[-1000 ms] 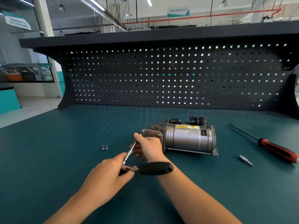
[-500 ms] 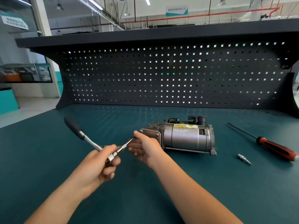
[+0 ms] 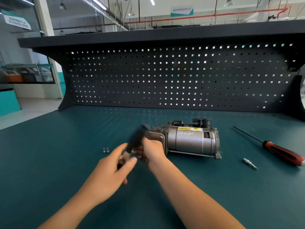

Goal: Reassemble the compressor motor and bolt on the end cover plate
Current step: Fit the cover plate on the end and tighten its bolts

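L hand (image 3: 113,169) grip: closed round the head end of a ratchet wrench (image 3: 136,139), whose black handle sticks up twd 1 o'clock, blurred; exact finger wrap hard to make out. R hand (image 3: 152,150) grip: fingers curled at the left face of the compressor motor (image 3: 189,140), right by the end cover plate (image 3: 156,138); can't tell what, if anything, they pinch, as the hand hides it. The two hands nearly touch, L at 7 o'clock of R.

Compressor motor lies on its side on the desk (image 3: 49,154), roughly center, long axis running 9 to 3 o'clock. Grey cyl. body w/ yellow warning label on top, black fittings at the rear top. End cover plate sits on its 9 o'clock end, one corner bolt visible on its near-right corner.

Two small bolts (image 3: 106,150) lie touching side by side on the desk at 9 o'clock of the motor, just beyond the L hand. At 4 o'clock of the motor, apart from it, a small metal socket bit (image 3: 250,163). At 3 o'clock, well apart, a screwdriver (image 3: 280,152) w/ red-black handle, shaft pointing twd 10 o'clock. Dark pegboard (image 3: 165,80) stands along the desk's far edge at 12 o'clock.
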Tool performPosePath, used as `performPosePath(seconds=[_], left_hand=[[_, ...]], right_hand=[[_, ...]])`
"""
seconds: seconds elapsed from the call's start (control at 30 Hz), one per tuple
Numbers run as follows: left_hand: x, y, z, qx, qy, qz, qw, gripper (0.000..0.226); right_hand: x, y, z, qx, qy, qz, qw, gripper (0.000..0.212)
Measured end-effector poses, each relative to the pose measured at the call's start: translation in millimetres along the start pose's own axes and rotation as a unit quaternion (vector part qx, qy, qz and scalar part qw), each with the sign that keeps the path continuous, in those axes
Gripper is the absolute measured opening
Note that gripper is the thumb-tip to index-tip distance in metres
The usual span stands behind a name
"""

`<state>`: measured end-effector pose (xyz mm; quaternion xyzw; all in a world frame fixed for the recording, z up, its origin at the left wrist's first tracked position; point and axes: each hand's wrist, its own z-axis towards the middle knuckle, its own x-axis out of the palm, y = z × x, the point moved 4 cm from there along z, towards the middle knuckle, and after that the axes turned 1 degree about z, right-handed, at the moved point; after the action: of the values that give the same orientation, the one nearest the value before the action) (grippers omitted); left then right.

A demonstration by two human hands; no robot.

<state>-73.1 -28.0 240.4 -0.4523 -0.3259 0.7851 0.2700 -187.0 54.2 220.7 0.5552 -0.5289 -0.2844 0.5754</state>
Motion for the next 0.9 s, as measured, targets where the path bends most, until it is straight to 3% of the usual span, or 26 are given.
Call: performPosePath(seconds=[0.07, 0.17, 0.2, 0.27, 0.33, 0.4, 0.47, 0.53, 0.57, 0.6, 0.7, 0.73, 0.77, 0.83, 0.9], left_hand=[[4.7, 7.5, -0.8, -0.135, 0.003, -0.235, 0.963, 0.019], [9.0, 7.4, -4.9, -0.287, 0.037, -0.527, 0.799, 0.031], [7.1, 7.1, -5.2, -0.309, 0.038, -0.573, 0.758, 0.039], [3.7, 8.7, -3.7, -0.326, 0.026, -0.600, 0.730, 0.045], [3.8, 8.9, -2.0, -0.318, 0.024, -0.573, 0.755, 0.029], [1.3, 10.3, 2.3, -0.283, 0.021, -0.475, 0.833, 0.016], [-6.1, 8.0, 7.3, -0.213, 0.020, -0.305, 0.928, 0.008], [-13.9, 3.2, 11.5, -0.099, 0.018, -0.077, 0.992, 0.005], [-15.8, -3.4, 12.2, -0.035, 0.022, 0.048, 0.998, 0.008], [-15.0, -8.9, 10.8, 0.017, 0.038, 0.180, 0.983, 0.009], [-1.3, -15.3, 2.9, 0.173, 0.045, 0.480, 0.859, 0.031], [1.2, -17.9, 1.4, 0.183, 0.045, 0.514, 0.837, 0.036], [1.7, -16.3, 0.8, 0.170, 0.051, 0.512, 0.841, 0.038], [-2.7, -9.4, -0.3, 0.114, 0.043, 0.413, 0.902, 0.035], [-0.9, -7.3, 2.5, 0.053, 0.053, 0.225, 0.972, 0.040]], right_hand=[[0.7, 0.3, -2.3, 0.016, 0.016, 0.002, 1.000, 0.025], [1.8, 1.5, -2.5, 0.040, 0.028, 0.024, 0.999, 0.022], [2.2, 1.3, -2.1, 0.044, 0.030, 0.024, 0.998, 0.021], [3.7, 0.9, -1.7, 0.049, 0.036, 0.019, 0.998, 0.022], [3.9, 0.4, -2.3, 0.054, 0.043, 0.014, 0.998, 0.025], [2.9, -0.2, -1.8, 0.055, 0.046, -0.002, 0.997, 0.028], [1.6, -0.2, -1.7, 0.049, 0.045, -0.026, 0.998, 0.031], [-0.2, 1.0, -1.9, 0.035, 0.037, -0.046, 0.998, 0.034], [-1.2, 2.2, -2.0, 0.026, 0.032, -0.045, 0.998, 0.033], [-2.5, 3.8, -2.2, 0.018, 0.028, -0.034, 0.999, 0.030], [-5.9, 4.4, -4.3, 0.003, 0.023, -0.054, 0.998, 0.028], [-5.5, 3.9, -5.1, -0.002, 0.023, -0.067, 0.997, 0.030], [-4.5, 3.5, -5.4, -0.005, 0.025, -0.075, 0.997, 0.031], [-1.7, 2.5, -4.1, -0.010, 0.031, -0.072, 0.997, 0.031], [-0.9, 3.2, -5.2, -0.002, 0.030, -0.063, 0.998, 0.030]])
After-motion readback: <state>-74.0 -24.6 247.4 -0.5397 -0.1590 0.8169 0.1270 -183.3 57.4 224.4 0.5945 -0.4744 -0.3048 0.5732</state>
